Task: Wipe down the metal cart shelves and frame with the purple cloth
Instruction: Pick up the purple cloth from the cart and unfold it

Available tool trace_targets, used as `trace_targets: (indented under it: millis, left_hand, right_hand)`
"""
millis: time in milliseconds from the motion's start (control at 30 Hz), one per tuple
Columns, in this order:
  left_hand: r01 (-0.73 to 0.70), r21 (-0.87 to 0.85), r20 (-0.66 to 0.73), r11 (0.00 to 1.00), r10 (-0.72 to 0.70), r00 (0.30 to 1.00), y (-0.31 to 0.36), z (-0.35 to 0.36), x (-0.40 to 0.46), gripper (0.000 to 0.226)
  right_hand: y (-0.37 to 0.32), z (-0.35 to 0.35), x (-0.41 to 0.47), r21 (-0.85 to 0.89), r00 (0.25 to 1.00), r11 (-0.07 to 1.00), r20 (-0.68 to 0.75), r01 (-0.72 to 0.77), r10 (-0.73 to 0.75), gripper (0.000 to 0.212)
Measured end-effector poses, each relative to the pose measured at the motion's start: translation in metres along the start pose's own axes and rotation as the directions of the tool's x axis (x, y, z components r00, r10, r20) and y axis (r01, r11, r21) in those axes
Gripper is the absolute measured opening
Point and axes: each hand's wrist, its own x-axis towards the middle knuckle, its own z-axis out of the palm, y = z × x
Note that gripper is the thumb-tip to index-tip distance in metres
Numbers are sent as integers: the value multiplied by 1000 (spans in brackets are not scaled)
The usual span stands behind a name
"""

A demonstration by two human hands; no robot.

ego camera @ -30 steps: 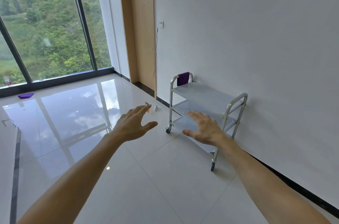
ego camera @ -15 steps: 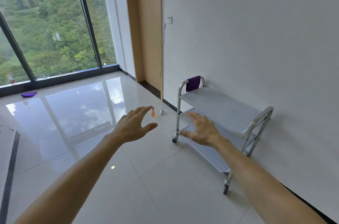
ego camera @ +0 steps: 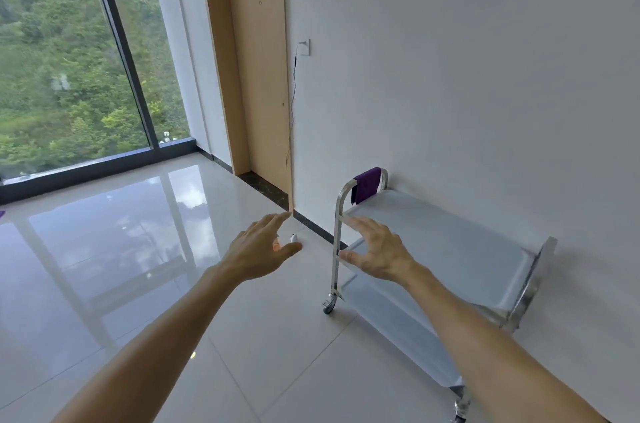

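Metal cart [ego camera: 460, 249] stands against the white wall [ego camera: 467, 59], its two shelves bare. Nearest, both arms stretch forward: left hand [ego camera: 259, 251] and right hand [ego camera: 377, 251] spread, holding nothing, the right in front of the cart's near post. Beyond, the purple cloth [ego camera: 366, 184] hangs over the far handle. Farther left, a wooden door [ego camera: 256, 69] and window [ego camera: 65, 69].

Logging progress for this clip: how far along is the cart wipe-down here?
Nothing looks done. The purple cloth hangs untouched over the far handle of the metal cart. In hand: nothing; the left hand and right hand are open and reach forward, empty, short of the cloth. Left: take the cloth, then wipe both shelves and the frame.
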Motion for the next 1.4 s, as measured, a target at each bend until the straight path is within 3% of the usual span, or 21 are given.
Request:
trace_targets:
  millis: [233,600,933,1400]
  left_hand:
    - [-63,-32,23,997,64,998,-44,-2,121,82]
    - [-127,-75,65,989,132,989,-62,49,283,70]
    - [-12,-267,77,964,33,996,-36,108,437,62]
    - [46,-336,172,941,13,985,-39,182,581,55]
  right_hand:
    - [16,10,100,6,996,996,-12,-90,90,74]
    - [102,26,233,22,986,985,1,-169,169,77]
    - [214,17,357,76,987,985,58,-154,149,78]
    - [313,35,469,230,967,942,131,-244,219,70]
